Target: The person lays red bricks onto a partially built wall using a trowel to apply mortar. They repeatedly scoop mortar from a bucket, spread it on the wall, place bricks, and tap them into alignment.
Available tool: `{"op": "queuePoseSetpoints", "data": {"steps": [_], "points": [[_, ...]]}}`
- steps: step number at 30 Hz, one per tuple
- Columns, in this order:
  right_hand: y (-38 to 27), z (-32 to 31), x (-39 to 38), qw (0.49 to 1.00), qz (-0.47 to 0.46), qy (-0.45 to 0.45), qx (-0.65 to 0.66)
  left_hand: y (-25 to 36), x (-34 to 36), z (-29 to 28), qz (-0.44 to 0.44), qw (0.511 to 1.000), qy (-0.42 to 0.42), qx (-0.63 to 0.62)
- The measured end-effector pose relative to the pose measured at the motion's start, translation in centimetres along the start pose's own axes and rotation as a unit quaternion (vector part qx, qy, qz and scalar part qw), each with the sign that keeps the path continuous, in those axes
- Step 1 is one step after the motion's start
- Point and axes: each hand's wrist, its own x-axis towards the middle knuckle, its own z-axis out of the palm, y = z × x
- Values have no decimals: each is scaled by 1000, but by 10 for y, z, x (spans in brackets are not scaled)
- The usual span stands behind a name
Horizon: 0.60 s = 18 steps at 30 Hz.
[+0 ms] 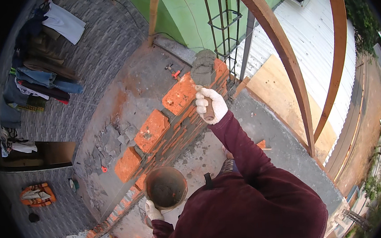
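Observation:
My gloved right hand (pixel 210 105) grips a trowel by its handle (pixel 208 114); the blade is covered in grey mortar (pixel 203 65) at the upper end of a brick wall (pixel 170 140), between orange bricks (pixel 180 95) along the top. A thin string runs along the wall. Lower down, my gloved left hand (pixel 153 210) is closed on the rim of a bucket (pixel 165 178) with dark grey mortar inside, held beside the wall. Two more loose-looking bricks (pixel 151 129) sit with gaps along the top.
A green wall (pixel 165 14), a rebar cage (pixel 222 19) and curved-looking timber posts (pixel 282 46) stand ahead and right. Beyond are white roofing (pixel 333 78) and a street below. Left are hanging clothes (pixel 51 80), a hammer (pixel 169 67) and rubble (pixel 116 133) on the floor.

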Motion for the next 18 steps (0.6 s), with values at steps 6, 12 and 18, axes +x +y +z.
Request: {"op": "queuePoseSetpoints", "data": {"steps": [6,12,18], "points": [[-26,-44,25,977,65,-138,152,11,-10,9,-1,1000,10,20],[-10,6,-61,990,6,15,-143,23,-10,41,-36,999,7,24],[-49,-124,-69,994,24,89,-57,27,-7,89,-62,997,-34,-7]]}}
